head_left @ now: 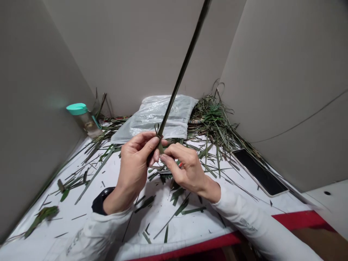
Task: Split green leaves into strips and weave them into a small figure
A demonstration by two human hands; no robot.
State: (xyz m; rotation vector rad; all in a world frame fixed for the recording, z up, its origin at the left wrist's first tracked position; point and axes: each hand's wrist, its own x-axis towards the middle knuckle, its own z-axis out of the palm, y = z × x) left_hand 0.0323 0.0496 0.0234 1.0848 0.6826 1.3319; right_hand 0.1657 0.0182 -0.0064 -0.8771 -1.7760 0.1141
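Note:
A long, narrow green leaf strip [181, 76] rises up and to the right out of my hands, with a small loop at its lower part. My left hand [137, 156] pinches it between thumb and fingers near that loop. Just below, my right hand [187, 165] has thumb and forefinger closed on the strip's lower end. A small red bit shows behind the right fingers; what it belongs to is hidden. Under both hands, cut leaf pieces [178, 195] lie scattered on the white table covering [103, 224].
A clear plastic bag [163, 112] lies at the back, with a heap of leaf strips [214, 112] to its right. A bottle with a teal lid [77, 108] stands back left. At right lies a dark-screened phone [261, 172]. A woven leaf piece [42, 217] is front left.

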